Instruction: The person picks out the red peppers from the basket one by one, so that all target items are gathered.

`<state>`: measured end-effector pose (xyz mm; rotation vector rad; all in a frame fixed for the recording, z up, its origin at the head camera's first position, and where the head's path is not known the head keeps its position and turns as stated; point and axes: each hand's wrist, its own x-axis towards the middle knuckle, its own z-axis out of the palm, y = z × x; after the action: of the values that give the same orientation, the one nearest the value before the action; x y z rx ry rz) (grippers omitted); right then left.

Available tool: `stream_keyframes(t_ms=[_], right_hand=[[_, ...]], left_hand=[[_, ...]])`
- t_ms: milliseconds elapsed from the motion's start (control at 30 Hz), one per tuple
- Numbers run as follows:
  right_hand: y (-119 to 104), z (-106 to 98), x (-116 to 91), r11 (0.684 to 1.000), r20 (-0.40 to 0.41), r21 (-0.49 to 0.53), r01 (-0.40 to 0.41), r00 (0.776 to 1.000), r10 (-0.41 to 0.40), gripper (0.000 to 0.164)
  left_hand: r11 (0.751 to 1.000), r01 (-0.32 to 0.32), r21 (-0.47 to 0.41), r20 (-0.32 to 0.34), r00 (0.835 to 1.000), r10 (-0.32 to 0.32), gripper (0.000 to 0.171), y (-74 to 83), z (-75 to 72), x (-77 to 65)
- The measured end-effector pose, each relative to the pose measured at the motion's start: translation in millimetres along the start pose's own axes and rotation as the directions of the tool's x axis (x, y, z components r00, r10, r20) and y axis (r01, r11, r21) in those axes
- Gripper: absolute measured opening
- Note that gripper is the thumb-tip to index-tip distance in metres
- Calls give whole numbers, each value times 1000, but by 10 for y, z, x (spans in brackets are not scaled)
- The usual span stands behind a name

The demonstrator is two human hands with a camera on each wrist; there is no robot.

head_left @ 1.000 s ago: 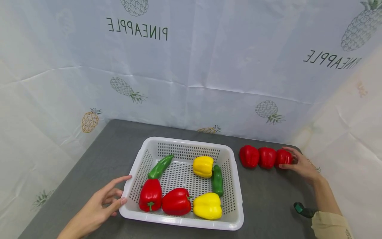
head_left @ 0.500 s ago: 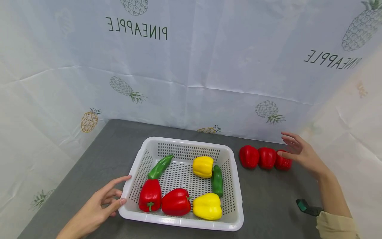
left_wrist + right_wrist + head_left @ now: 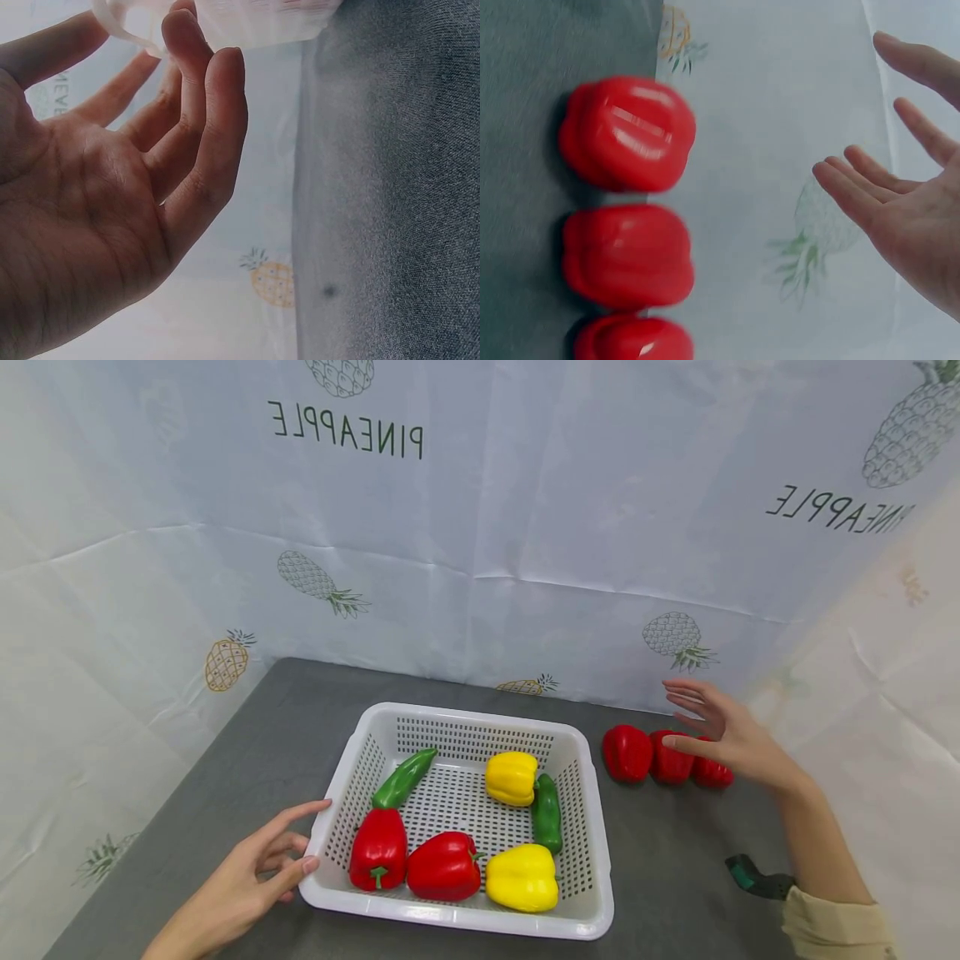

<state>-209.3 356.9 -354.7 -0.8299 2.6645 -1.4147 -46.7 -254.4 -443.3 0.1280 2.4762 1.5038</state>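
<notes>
A pale curtain (image 3: 562, 485) printed with pineapples stands at the left, far and right sides of the grey table (image 3: 285, 743). At the left, the left hand (image 3: 247, 877) is loosely bent, its fingers apart; the index finger and thumb tips touch the left rim of the white basket (image 3: 450, 916) without wrapping round it.

The basket rests on the near middle of the table. Inside, at the left, a green pepper (image 3: 403, 779) lies slanted on the far side, with a red pepper (image 3: 378, 849) just nearer, stem toward the near side. Next comes another red pepper (image 3: 444, 867) on its side, stem to the right. Then follow two yellow peppers, one far (image 3: 511, 778) and one near (image 3: 522, 877), and at the right wall a second green pepper (image 3: 547, 814).

Right of the basket, on the far right of the table, three red peppers (image 3: 627, 753) form a tight row. The right hand (image 3: 720, 731) hovers above its right part, wide open, holding nothing; the right wrist view shows it apart from them. Nearer, a dark device (image 3: 757, 878) shows beside the forearm, then a beige sleeve (image 3: 832, 922).
</notes>
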Motion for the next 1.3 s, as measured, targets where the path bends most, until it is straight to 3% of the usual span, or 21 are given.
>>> stream_keyframes(t_ms=[267,467,667,967,1300], right_hand=[[-293,240,178,997,68,1,71,995,-71,78],[-541,461,316,996,136,-53,75,989,-67,79],[-707,692,438,993,235,-44,112,967,-98,80],[-943,1035,622,990,384,23,139,913,-138,78],[-1256,1358,844,991,557,65,115,820,-132,76]], left_hand=[[1000,-3,0,5,1000,3,72,7,-2,2],[1000,21,2,13,1000,-21,74,13,-9,6],[1000,19,-4,15,1000,-18,74,15,-9,4],[999,36,7,11,999,-36,75,18,-9,4],[998,63,6,13,998,-63,77,21,-15,8]])
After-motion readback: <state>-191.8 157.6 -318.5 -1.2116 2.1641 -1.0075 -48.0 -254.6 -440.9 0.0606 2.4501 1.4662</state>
